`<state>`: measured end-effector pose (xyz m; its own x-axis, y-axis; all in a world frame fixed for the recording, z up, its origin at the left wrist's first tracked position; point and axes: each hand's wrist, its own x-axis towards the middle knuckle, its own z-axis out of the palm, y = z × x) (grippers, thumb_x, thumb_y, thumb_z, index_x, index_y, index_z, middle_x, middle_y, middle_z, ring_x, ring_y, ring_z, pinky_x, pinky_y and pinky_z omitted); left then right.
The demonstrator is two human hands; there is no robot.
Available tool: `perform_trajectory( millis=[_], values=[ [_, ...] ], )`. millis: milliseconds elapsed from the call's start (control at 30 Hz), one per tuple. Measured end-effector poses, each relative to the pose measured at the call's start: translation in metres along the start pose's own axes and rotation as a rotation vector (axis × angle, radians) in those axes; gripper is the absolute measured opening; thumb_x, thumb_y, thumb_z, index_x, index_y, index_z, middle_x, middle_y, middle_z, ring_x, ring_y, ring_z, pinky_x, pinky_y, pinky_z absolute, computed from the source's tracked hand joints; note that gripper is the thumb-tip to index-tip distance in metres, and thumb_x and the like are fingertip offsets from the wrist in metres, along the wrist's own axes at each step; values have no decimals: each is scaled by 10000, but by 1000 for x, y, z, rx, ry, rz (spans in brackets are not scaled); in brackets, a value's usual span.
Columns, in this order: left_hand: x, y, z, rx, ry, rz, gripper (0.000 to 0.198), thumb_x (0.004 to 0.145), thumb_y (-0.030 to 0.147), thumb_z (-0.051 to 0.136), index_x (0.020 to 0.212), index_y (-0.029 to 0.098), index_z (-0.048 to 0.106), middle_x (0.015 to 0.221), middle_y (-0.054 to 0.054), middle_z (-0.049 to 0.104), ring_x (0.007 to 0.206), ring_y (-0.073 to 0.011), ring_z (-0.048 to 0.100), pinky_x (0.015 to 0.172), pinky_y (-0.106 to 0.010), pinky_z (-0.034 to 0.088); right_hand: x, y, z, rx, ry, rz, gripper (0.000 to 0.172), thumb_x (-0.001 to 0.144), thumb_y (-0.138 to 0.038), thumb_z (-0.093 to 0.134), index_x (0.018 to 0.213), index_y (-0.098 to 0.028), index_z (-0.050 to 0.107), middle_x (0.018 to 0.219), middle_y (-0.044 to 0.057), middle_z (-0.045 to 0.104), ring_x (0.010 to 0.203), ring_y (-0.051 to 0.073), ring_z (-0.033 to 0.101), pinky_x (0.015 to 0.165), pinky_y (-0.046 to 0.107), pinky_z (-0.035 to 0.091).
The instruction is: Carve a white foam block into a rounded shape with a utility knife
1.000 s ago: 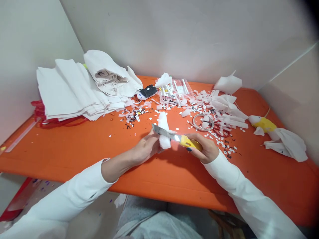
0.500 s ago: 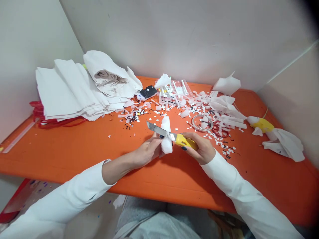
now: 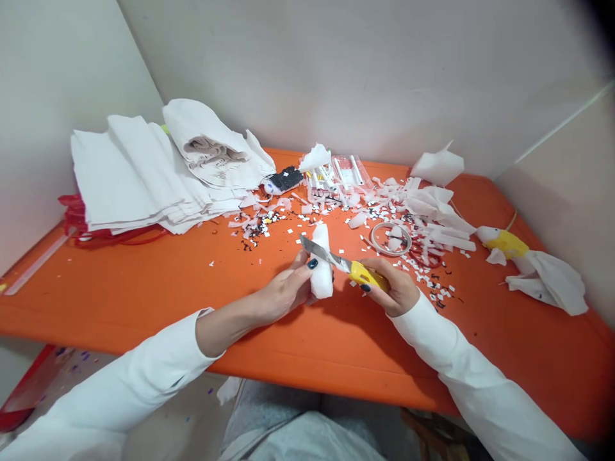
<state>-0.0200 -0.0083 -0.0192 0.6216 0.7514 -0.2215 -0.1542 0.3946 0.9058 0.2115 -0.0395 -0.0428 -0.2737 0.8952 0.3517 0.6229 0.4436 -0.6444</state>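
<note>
Foam piece (image 3: 321,283), front-left of tape ring (image 3: 391,252), pinched in left hand (image 3: 284,291); right hand (image 3: 396,285) clenches cutter (image 3: 358,271). Probably light, soft, easily dented; best held at near end, clear of blade (image 3: 321,251).

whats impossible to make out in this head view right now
All in the head view:
How the left hand grips the white piece underneath: the hand and piece hide it.
The rear end of the knife: hidden in the right hand.
What the red thing is: papers cover part of it.
Any markings on the small scraps: too small.
The right sleeve's upper end: cut off by the bottom edge.
</note>
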Motion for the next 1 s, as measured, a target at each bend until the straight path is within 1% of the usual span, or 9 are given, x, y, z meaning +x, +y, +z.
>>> perform_trajectory(
  millis=[167,300,400,467,600,733,800,867,1000],
  values=[
    [-2,0,1,22,-36,18,426,808,584,522,716,169,521,665,-7,487,611,-129,405,586,-268,366,3,-3,3,89,-10,-29,306,913,-420,516,1116,-195,562,790,41,687,535,128,568,505,228,436],
    [-3,0,2,36,-51,33,428,829,585,493,748,166,521,705,-17,499,626,-131,404,605,-274,363,2,-2,4,129,-33,37,326,919,-440,501,1135,-201,552,819,55,692,577,142,589,533,242,444],
    [-3,0,0,45,-57,21,428,831,589,497,762,167,521,711,-13,488,632,-129,402,613,-273,363,3,-3,5,134,-25,36,321,913,-442,504,1119,-201,552,781,44,680,545,134,553,509,240,412],
    [-3,-1,-1,49,-53,19,434,829,597,504,757,169,522,717,-12,488,643,-130,406,622,-272,367,3,-4,5,150,-35,31,325,910,-453,504,1111,-203,551,773,39,674,530,129,538,506,240,404],
    [-2,-1,-1,65,-52,45,462,832,614,489,720,167,519,726,-19,498,637,-128,407,620,-278,370,0,-2,8,197,-16,105,348,916,-493,476,1111,-213,542,804,51,684,563,142,558,535,253,417],
    [-3,2,2,65,-37,41,446,826,611,510,723,178,487,729,-12,499,624,-117,412,596,-269,379,1,-2,10,203,-17,62,326,913,-476,494,1100,-214,545,763,30,656,520,121,490,509,245,370],
    [-3,4,3,45,-25,55,431,817,604,539,746,183,479,724,-4,499,621,-113,419,593,-265,383,1,-3,11,208,-20,67,322,911,-470,498,1100,-212,544,756,27,647,521,120,482,508,244,360],
    [-3,3,3,8,-23,75,423,811,603,557,793,189,472,722,5,506,620,-112,430,589,-261,383,1,-2,11,221,-6,106,322,916,-470,489,1100,-211,540,760,32,651,533,127,499,517,247,365],
    [-3,0,1,-40,-48,68,446,799,609,585,941,207,452,794,6,532,654,-113,459,602,-251,390,1,-2,11,224,-15,112,317,916,-462,497,1113,-218,540,782,29,657,531,125,506,525,249,375]
  ],
)
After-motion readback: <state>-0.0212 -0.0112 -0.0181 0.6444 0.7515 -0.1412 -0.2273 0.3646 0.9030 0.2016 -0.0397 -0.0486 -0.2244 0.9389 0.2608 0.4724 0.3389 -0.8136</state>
